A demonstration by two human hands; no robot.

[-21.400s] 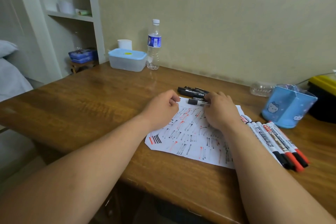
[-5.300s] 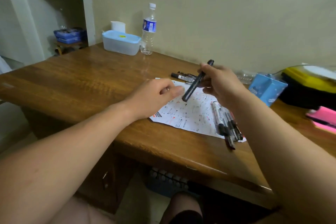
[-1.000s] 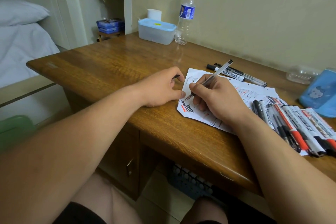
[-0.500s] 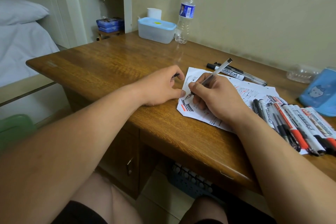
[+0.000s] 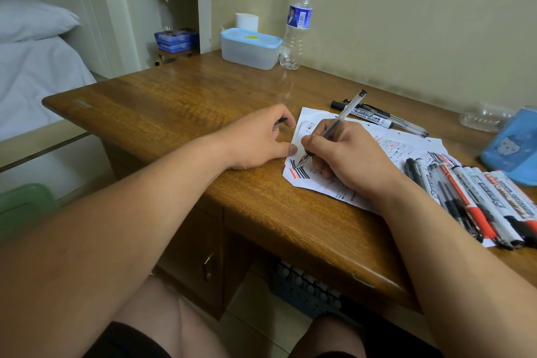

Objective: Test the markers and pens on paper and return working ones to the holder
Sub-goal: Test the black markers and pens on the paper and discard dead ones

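Observation:
My right hand (image 5: pixel 345 154) grips a clear-barrelled pen (image 5: pixel 345 112), its tip touching the near-left corner of a white paper (image 5: pixel 308 180) covered in black and red test strokes. My left hand (image 5: pixel 261 139) rests on the desk at the paper's left edge, thumb against the sheet, and holds a small black pen cap (image 5: pixel 281 121) in its curled fingers. A row of several markers and pens (image 5: pixel 470 200) lies on the paper's right side. Two or three more pens (image 5: pixel 377 119) lie behind the paper. The blue holder (image 5: pixel 511 151) lies tipped at the right edge.
On the wooden desk (image 5: pixel 174 102), a lidded plastic box (image 5: pixel 250 48), a tissue roll and a water bottle (image 5: pixel 297 23) stand at the back by the wall. A crushed clear bottle (image 5: pixel 482 119) lies near the holder. A bed and shelves are to the left.
Over the last second the pen tip has stayed on the paper's near-left corner with only slight movement. Earlier, my right hand held the pen up in the air above the paper.

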